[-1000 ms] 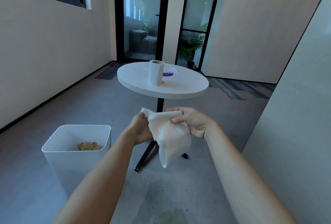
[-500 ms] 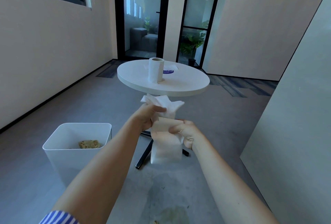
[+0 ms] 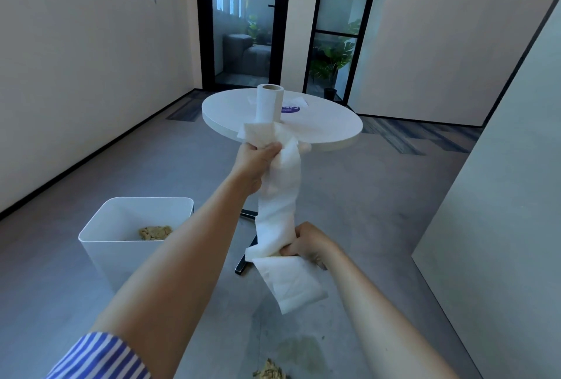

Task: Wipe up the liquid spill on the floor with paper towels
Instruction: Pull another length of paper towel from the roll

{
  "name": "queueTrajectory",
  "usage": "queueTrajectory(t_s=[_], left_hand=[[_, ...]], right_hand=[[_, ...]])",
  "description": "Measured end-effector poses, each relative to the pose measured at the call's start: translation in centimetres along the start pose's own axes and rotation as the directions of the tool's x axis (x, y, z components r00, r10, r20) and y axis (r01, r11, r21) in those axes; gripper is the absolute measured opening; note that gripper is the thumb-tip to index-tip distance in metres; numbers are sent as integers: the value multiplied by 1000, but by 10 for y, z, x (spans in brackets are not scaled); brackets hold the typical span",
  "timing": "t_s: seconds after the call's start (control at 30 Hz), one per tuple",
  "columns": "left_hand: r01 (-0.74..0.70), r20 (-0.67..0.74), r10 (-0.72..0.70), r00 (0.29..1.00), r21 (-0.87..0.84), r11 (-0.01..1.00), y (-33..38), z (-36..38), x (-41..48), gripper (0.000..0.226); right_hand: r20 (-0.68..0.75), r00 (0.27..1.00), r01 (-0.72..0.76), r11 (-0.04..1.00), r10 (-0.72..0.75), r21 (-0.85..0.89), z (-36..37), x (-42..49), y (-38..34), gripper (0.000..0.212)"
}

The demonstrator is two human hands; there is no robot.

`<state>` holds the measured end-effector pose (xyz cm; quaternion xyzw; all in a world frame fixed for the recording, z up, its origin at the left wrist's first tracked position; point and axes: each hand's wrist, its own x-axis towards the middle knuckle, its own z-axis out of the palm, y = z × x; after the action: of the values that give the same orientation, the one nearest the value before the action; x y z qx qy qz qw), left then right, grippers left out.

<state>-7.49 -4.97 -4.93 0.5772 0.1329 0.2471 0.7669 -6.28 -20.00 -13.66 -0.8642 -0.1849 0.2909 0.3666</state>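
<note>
Hands have spread, stretching one paper towel strip [image 3: 277, 196] between two fists.

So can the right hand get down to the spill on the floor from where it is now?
Probably yes. The right hand is low, gripping the bottom of the paper towel strip, and nothing lies between it and the spill below. But the left hand holds the strip's top up by the table.
</note>
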Motion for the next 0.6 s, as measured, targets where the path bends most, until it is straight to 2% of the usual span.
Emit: queueTrajectory(t_s=[0.03, 0.1, 0.17, 0.27, 0.4, 0.53, 0.6], left_hand=[[-11, -1, 11, 1000, 4, 1000, 3, 1, 1, 7], [-25, -20, 25, 999, 13, 1000, 11, 2, 2, 7], [-24, -50, 24, 998, 11, 1000, 19, 3, 5, 6], [-18, -52, 19, 998, 22, 1000, 28, 6, 8, 8], [16, -12, -15, 1000, 42, 999, 25, 4, 9, 13], [26, -27, -25, 999, 53, 998, 22, 1, 8, 10], [34, -56, -30, 998, 63, 997, 19, -1, 9, 19]], right_hand=[[-17, 1000, 1, 1000, -2, -26, 3, 0, 3, 12], [-59, 998, -9, 999, 6, -40, 11, 5, 13, 19], [-108, 994, -4, 998, -3, -63, 19, 9, 24, 13], [-157, 986, -66, 997, 60, -33, 28, 17, 38, 22], [-184, 975, -120, 992, 126, 43, 33, 24, 47, 26], [-198, 969, -145, 989, 148, 29, 40, 27, 56, 28], [-199, 967, -158, 987, 157, 9, 47, 26, 61, 32]])
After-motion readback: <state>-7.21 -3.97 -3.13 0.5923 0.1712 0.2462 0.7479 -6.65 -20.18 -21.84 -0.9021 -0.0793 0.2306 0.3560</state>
